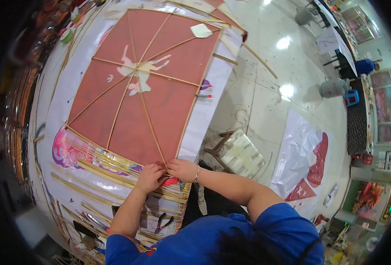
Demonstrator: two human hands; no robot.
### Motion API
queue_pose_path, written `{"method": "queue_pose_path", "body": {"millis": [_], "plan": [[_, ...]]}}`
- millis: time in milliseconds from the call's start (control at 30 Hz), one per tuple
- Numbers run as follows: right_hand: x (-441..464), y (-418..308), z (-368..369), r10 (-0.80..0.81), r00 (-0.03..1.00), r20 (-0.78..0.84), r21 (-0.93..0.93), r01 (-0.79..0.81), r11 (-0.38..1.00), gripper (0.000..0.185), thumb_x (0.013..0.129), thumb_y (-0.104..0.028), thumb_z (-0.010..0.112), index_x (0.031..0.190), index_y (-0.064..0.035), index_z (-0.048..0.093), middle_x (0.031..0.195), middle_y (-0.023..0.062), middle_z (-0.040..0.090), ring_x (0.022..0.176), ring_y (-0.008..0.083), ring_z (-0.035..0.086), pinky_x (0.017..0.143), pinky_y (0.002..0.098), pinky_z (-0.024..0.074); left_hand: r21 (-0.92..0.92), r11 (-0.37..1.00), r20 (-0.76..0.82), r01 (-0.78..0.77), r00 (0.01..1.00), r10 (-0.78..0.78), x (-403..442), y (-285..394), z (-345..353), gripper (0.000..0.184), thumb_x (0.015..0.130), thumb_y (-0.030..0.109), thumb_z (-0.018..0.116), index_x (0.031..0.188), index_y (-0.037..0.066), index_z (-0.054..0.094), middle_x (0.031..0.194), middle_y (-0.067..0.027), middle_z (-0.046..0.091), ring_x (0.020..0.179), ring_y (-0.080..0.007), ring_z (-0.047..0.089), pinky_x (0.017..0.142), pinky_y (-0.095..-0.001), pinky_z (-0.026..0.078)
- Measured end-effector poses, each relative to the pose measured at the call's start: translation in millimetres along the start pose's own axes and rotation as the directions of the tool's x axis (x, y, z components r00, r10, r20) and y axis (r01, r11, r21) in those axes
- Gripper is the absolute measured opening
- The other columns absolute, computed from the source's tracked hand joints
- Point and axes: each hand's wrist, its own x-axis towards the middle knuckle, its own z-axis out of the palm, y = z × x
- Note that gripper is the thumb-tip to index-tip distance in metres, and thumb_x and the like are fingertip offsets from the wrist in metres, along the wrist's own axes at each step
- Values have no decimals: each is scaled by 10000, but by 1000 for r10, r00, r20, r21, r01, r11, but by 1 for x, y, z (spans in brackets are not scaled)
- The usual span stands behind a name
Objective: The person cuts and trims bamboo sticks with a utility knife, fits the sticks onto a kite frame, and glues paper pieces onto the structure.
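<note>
A large reddish kite (160, 117) with a pale animal figure lies flat on the work table, crossed by thin bamboo strips that meet near its middle. At its near right corner my left hand (151, 177) is closed, fingertips pressed on the edge. My right hand (183, 170), a bracelet on its wrist, is closed beside it on the same corner, close to the end of a bamboo strip (153, 132). The two hands nearly touch. Just below them a bright red object (169, 181) shows, its kind unclear. My fingers hide the exact corner.
Loose bamboo strips (89, 187) and pliers (163, 223) lie on the near part of the table. Two red-tipped pens (204, 96) rest beyond the kite's right edge. A stool (242, 154) and a white sheet with red pieces (292, 150) are to the right.
</note>
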Motion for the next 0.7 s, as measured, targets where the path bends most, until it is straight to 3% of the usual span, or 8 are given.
{"method": "queue_pose_path", "body": {"millis": [67,167,333,467,700], "plan": [[-7,-9,-20,68,993,-101,-39,-72,997,206,736,-162,569,909,-59,612,1050,86,575,998,256,541,826,349,480,-14,1000,-20,13,1000,-14,6,10,-8,232,658,180,740,852,84,657,861,-65,613,863,-285,573,765,-408,460],[-32,-18,-40,246,969,-36,-10,-246,969,258,728,-126,615,978,-61,614,1107,88,576,1033,245,531,854,354,476,-70,997,-183,44,982,-56,11,16,-14,229,679,197,735,851,73,648,832,-84,603,848,-296,568,738,-417,450],[-101,-48,-54,488,859,-158,82,-481,873,190,757,-130,661,931,-64,622,1054,82,568,986,271,519,877,351,445,21,944,-196,329,927,-319,44,17,19,259,727,285,721,833,65,635,822,-108,598,825,-315,554,729,-439,431],[-151,-70,-50,551,834,-43,60,-548,834,209,769,-133,664,961,-70,616,1055,84,564,970,276,524,871,357,451,146,882,-205,448,886,-416,68,32,33,281,743,331,702,805,73,609,837,-104,591,856,-313,543,769,-450,411],[-175,-93,-54,599,799,-58,108,-591,799,190,763,-140,658,940,-81,623,1046,78,567,972,277,529,867,364,450,192,828,-164,526,849,-501,68,36,42,223,750,294,678,761,85,600,829,-91,593,870,-296,544,783,-443,408]]}}
